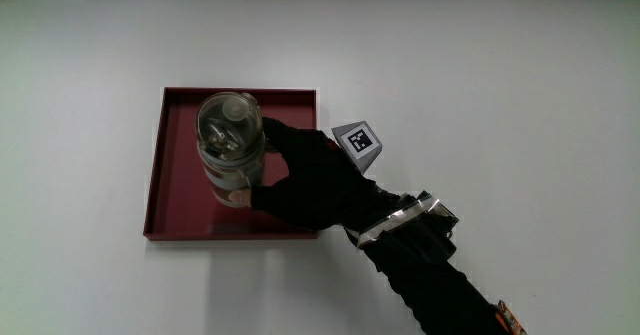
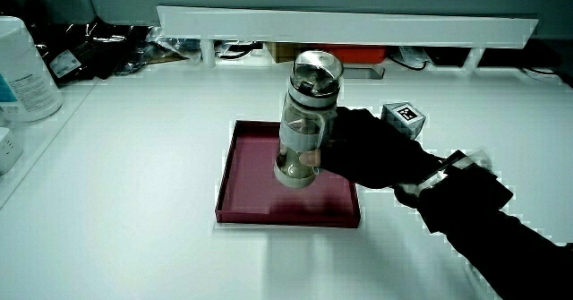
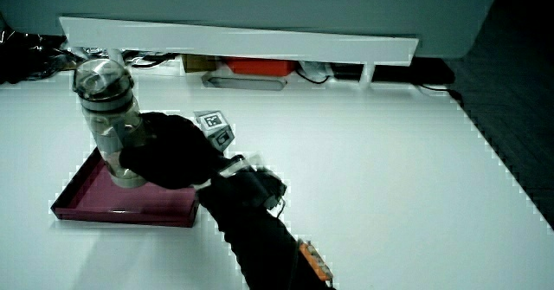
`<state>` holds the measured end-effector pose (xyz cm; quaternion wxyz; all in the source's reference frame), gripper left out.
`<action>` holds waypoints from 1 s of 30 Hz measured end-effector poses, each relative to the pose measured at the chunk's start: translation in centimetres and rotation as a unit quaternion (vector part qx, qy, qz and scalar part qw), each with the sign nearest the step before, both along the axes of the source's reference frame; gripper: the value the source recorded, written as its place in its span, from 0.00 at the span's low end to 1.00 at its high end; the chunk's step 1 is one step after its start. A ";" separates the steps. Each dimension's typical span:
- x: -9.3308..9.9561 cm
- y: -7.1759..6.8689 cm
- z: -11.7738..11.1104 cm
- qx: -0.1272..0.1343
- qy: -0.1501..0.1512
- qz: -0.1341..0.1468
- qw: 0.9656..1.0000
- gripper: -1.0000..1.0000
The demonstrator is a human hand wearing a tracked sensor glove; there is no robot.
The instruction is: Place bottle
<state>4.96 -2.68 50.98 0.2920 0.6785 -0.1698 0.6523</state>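
Note:
A clear bottle [image 1: 229, 145] with a silver cap stands upright inside the dark red tray [image 1: 180, 220]. In both side views the bottle [image 2: 305, 121] [image 3: 110, 117] has its base at or just above the tray floor; I cannot tell whether it touches. The gloved hand [image 1: 305, 180] is wrapped around the bottle's body, fingers curled on it, with the patterned cube [image 1: 358, 142] on its back. The forearm reaches in from the table's near edge. The hand [image 2: 367, 148] [image 3: 169, 151] hides part of the bottle's lower side.
The red tray [image 2: 269, 212] [image 3: 95, 208] lies on a white table. A low white partition [image 2: 358, 22] [image 3: 242, 39] runs along the table's end farthest from the person, with cables and an orange item under it. A white container [image 2: 22, 67] stands at the table's edge.

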 end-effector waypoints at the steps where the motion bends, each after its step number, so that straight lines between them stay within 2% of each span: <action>1: 0.0 0.0 0.2 -0.004 0.012 0.005 1.000 0.50; 2: 0.0 0.1 0.6 -0.007 0.007 0.011 1.000 0.50; 4: 0.1 0.2 1.4 -0.012 0.022 0.013 1.000 0.50; 5: 0.2 0.3 1.9 -0.015 0.020 0.014 1.000 0.50; 6: 0.2 0.4 2.2 -0.025 0.035 0.012 0.999 0.50; 9: 0.2 0.6 3.4 -0.043 0.045 0.013 0.998 0.50; 13: 0.0 0.8 4.4 -0.059 0.039 0.012 0.997 0.50; 14: 0.1 0.9 4.6 -0.057 0.047 0.011 0.997 0.50; 15: 0.1 1.0 4.6 -0.068 0.050 0.009 0.996 0.50; 19: 0.2 1.0 5.1 -0.079 0.040 0.014 0.996 0.50; 20: 0.2 1.0 5.1 -0.075 0.040 0.013 0.996 0.50; 21: 0.2 1.1 5.2 -0.082 0.050 0.012 0.995 0.50; 22: 0.2 1.1 5.3 -0.089 0.043 0.010 0.995 0.50; 26: 0.3 1.3 5.5 -0.084 0.039 0.014 0.996 0.50; 28: 0.3 1.4 5.6 -0.096 0.045 0.014 0.994 0.45; 29: 0.3 1.4 5.6 -0.089 0.042 0.013 0.995 0.43; 30: 0.3 1.4 5.8 -0.093 0.033 0.014 0.995 0.41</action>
